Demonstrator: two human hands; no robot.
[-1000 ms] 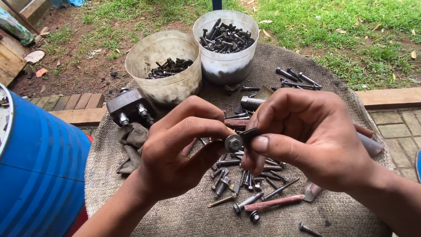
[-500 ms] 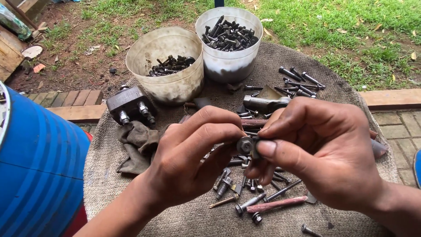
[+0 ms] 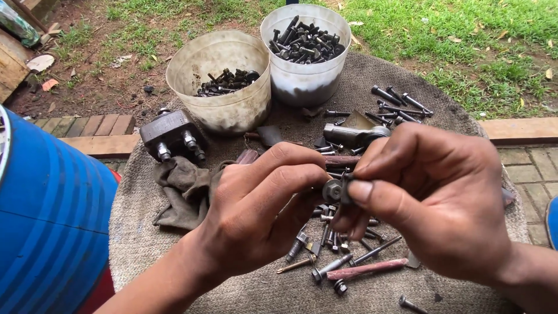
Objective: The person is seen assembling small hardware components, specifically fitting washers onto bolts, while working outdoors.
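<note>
Both hands have drifted a little lower and toward the near edge of the burlap-covered table (image 3: 145,244) since a moment ago, and the view has tipped down with them, so the two tubs sit higher in the picture. Left hand (image 3: 261,215) and right hand (image 3: 436,203) meet over the loose pile of bolts (image 3: 337,238), fingertips closed together on one bolt (image 3: 334,190) (its hexagonal head faces up, the shank hidden behind the right thumb). Left forefinger and thumb pinch the head; right thumb and forefinger clamp what sits just beside it, a dark piece I cannot make out. Beyond that pile stand the cream tub (image 3: 218,78), partly filled with dark fasteners, and the white tub (image 3: 305,52) heaped with bolts, touching each other. Left of the pile lie a grey rag (image 3: 183,192) and a metal block (image 3: 171,134) with studs. A blue drum (image 3: 49,227) stands beside the table.
</note>
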